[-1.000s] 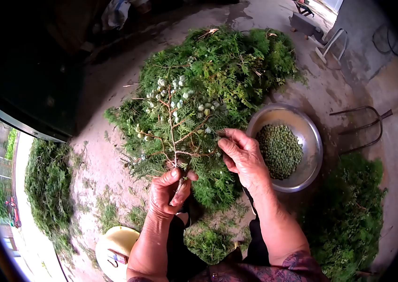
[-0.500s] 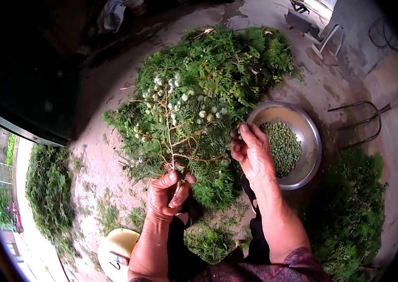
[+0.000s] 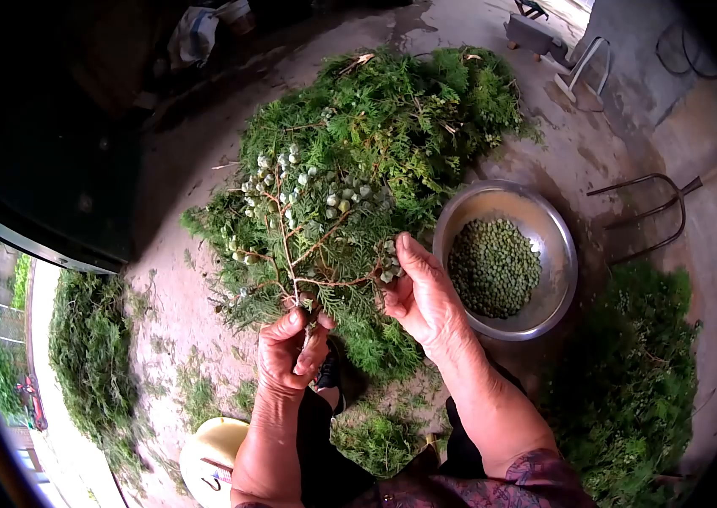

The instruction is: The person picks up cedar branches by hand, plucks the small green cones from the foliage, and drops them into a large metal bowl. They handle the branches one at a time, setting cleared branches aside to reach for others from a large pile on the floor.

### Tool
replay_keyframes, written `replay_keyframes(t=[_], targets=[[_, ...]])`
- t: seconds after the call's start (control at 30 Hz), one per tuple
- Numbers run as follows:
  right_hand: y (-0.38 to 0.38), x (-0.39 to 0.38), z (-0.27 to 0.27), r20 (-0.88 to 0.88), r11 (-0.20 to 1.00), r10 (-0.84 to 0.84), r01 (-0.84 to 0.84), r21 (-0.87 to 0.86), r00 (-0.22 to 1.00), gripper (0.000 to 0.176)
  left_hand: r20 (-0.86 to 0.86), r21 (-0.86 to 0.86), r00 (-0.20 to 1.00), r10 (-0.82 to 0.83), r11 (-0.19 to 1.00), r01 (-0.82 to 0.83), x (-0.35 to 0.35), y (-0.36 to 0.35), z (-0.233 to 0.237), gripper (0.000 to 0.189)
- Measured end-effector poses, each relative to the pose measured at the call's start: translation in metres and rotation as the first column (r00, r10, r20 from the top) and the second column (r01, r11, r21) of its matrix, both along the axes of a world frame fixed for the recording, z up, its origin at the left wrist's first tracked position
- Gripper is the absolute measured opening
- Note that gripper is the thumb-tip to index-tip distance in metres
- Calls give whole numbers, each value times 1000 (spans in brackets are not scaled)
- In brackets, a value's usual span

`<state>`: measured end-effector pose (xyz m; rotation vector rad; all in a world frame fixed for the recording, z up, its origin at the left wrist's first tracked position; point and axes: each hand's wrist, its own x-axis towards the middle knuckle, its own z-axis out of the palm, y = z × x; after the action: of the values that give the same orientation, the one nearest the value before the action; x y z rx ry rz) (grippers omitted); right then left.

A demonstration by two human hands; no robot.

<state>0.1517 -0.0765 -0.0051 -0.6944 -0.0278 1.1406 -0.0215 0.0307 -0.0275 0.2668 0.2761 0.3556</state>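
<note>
My left hand [image 3: 292,349] is closed round the woody stem of a conifer branch [image 3: 288,241], which stands up from the fist. Pale green cones [image 3: 343,200] cluster along its twigs, among flat, scaly sprays of foliage. At the tip of the branch's right-hand twig, my right hand [image 3: 424,296] has its thumb and fingers round a few cones [image 3: 390,262]. The fingertips are partly hidden there. To the right of this hand stands a metal bowl [image 3: 563,254], holding a heap of picked green cones [image 3: 494,267].
A big pile of cut conifer branches [image 3: 409,118] lies beyond the hands. More greenery lies in a left heap [image 3: 92,347] and a right heap [image 3: 629,372]. A pitchfork [image 3: 672,203] rests at the right. A yellowish round object [image 3: 210,449] sits at lower left.
My right hand has moved left, from near the bowl's edge to the cones on the right-hand twig. The branch and my left hand have shifted slightly left in view.
</note>
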Motion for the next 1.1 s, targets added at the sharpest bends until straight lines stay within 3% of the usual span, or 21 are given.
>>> replay_keyframes(t=[0.2,0.33,0.47,0.57,0.63,0.8,0.9,0.97,1.03,1.1], targets=[[-5,2,0,-73,997,-23,28,67,997,30,-106,14,994,-17,1000,19,2,2,4,29],[-5,7,-1,-12,990,5,-4,142,1000,30,-241,71,970,36,997,-20,7,0,15,37],[-3,8,0,142,998,24,-31,52,990,21,-220,74,975,19,997,-3,6,1,12,36],[-2,3,0,179,989,-142,147,-13,974,18,-235,81,971,44,996,-25,7,-1,13,34],[-1,5,-2,295,965,-219,252,-75,930,17,-272,114,957,104,991,-76,11,-7,19,32],[-6,22,-11,335,899,-378,428,-90,863,19,-110,-1,993,44,999,-44,2,-5,13,29],[-7,20,1,114,950,-299,306,-53,947,12,-59,37,996,64,997,-62,2,-7,9,26],[-9,17,-9,-13,986,-158,158,59,987,10,-30,13,998,59,998,-58,2,-5,11,24],[-7,8,-9,-109,986,-140,148,70,984,12,-14,-22,997,74,997,-74,2,-3,10,23],[-5,2,-11,-76,997,-53,57,56,996,26,0,-33,997,75,997,-75,2,-3,9,24]])
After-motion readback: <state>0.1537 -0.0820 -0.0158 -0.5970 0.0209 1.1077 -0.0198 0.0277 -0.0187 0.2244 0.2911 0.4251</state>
